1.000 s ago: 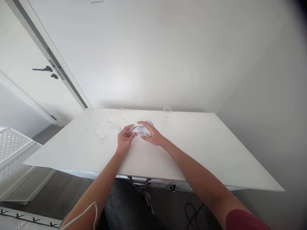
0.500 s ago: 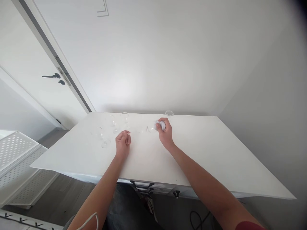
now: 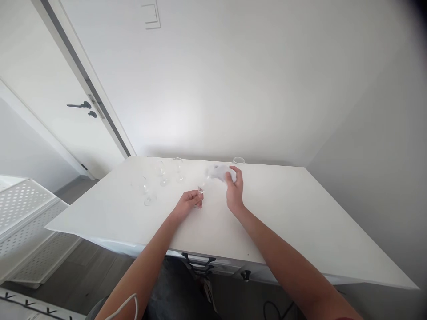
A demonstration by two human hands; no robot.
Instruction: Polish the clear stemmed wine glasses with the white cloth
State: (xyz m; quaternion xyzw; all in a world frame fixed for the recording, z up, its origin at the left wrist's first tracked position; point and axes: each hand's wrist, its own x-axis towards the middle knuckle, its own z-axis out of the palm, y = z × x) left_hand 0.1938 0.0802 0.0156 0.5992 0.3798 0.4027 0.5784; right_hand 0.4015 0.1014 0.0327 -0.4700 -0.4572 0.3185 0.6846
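The fingers of my left hand are closed around the stem of a clear wine glass, low over the white table. The upper part of that glass is hard to make out against the white. My right hand grips a crumpled white cloth, which spreads leftward toward the glass; whether they touch, I cannot tell. Left of my hands stand several more stemmed glasses, among them a near wine glass, a middle wine glass and a far wine glass.
Another clear glass stands at the back edge of the white table, by the wall. Black drawer handles show below the front edge. A white perforated rack stands at the left, before a door.
My left hand has moved right and closed on the glass stem. The cloth, bunched in my right hand before, now hangs out spread to the left. The view has shifted slightly.
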